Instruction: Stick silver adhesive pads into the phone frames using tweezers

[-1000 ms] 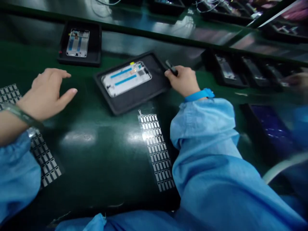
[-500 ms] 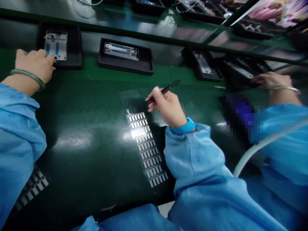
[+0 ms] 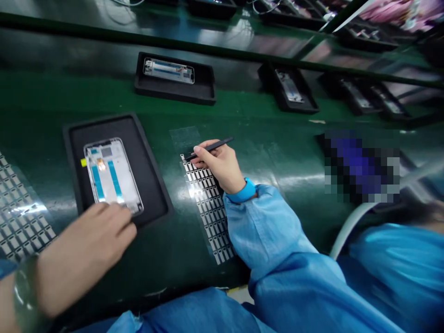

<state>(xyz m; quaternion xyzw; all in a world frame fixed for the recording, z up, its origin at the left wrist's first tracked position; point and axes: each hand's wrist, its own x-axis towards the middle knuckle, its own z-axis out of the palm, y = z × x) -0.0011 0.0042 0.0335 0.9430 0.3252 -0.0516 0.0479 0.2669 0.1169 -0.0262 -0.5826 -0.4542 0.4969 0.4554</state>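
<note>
A black tray (image 3: pixel 156 185) lies in front of me on the left, a silver phone frame (image 3: pixel 130 185) with blue strips and a yellow tab inside it. My left hand (image 3: pixel 93 238), with a green bangle at the wrist, is at the tray's near wall, its fingers curled over it beside the frame's lower end. In my right hand (image 3: pixel 224 166) are black tweezers (image 3: pixel 218 144), held like a pen. Their tips touch or hover by the top row of a clear sheet of small silver stickers (image 3: pixel 211 217); a single sticker shows at that corner.
Another sticker sheet (image 3: pixel 21 212) lies at the left edge. Along the back are black trays with phone frames, one tray (image 3: pixel 204 92) at centre and another (image 3: pixel 310 105) to the right. A pale hose (image 3: pixel 350 231) curves up on the right, before a co-worker's blue sleeve (image 3: pixel 398 254).
The left tray with its phone frame has come from the back row towards me, with my left hand. My right hand has moved left and lowered the tweezers to the sheet's top corner.
</note>
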